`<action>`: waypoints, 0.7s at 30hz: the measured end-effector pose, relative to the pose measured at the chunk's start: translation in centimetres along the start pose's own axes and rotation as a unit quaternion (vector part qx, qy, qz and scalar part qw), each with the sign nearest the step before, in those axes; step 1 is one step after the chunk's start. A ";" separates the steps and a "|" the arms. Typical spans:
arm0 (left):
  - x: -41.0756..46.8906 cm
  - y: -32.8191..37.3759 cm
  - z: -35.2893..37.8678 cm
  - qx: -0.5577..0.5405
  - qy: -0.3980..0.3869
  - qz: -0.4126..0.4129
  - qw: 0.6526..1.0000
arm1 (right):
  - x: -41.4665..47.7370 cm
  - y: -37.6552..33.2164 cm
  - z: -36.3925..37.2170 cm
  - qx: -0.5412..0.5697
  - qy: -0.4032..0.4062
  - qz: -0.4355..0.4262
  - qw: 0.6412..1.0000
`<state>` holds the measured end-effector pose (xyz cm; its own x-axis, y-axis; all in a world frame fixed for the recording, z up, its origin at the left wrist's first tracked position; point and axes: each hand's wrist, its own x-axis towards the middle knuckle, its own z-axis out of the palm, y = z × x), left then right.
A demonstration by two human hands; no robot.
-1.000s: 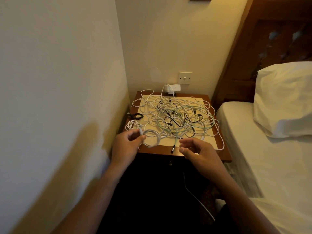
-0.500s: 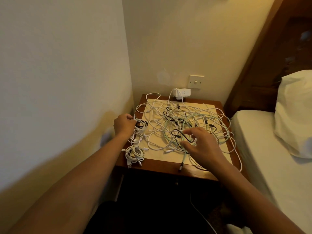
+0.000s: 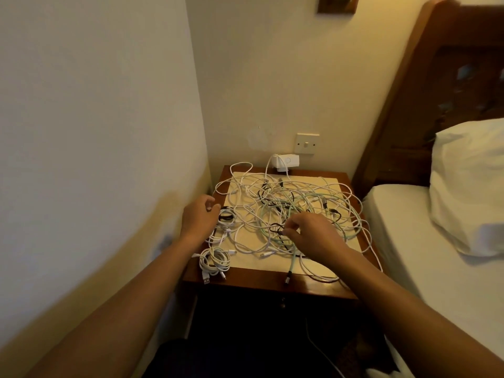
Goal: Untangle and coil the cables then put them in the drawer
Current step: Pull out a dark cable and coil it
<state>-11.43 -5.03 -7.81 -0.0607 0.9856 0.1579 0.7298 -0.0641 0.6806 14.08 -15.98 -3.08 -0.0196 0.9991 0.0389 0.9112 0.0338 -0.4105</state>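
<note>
Beneath the right hand (image 3: 313, 237), an unclear grip amid the tangled cables (image 3: 300, 197).

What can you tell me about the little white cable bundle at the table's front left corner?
The white cable bundle is several thin, plastic-looking cords wound into a loose coil. It lies flat on the wooden nightstand, near its front left corner, apart from the big tangle. Plug ends stick out toward the front edge, one a metal USB plug. Neither the left hand nor the right hand touches it.
</note>
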 end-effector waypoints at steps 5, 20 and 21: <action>-3.3 4.9 -2.6 -0.014 -0.028 0.119 0.992 | 0.5 0.1 -4.0 0.053 0.095 0.008 0.994; -9.6 25.0 -15.0 -0.130 0.074 0.360 0.921 | -7.5 -6.5 -26.6 0.021 0.329 -0.185 0.926; -10.2 26.3 -16.0 -0.127 0.078 0.377 0.914 | -8.5 -7.1 -27.6 0.010 0.335 -0.196 0.922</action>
<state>-2.48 -19.26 19.90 0.2831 0.6127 0.7379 0.4230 -0.7703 0.4772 19.15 -25.45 24.65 -0.0821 0.6691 0.7387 0.8801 0.3964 -0.2612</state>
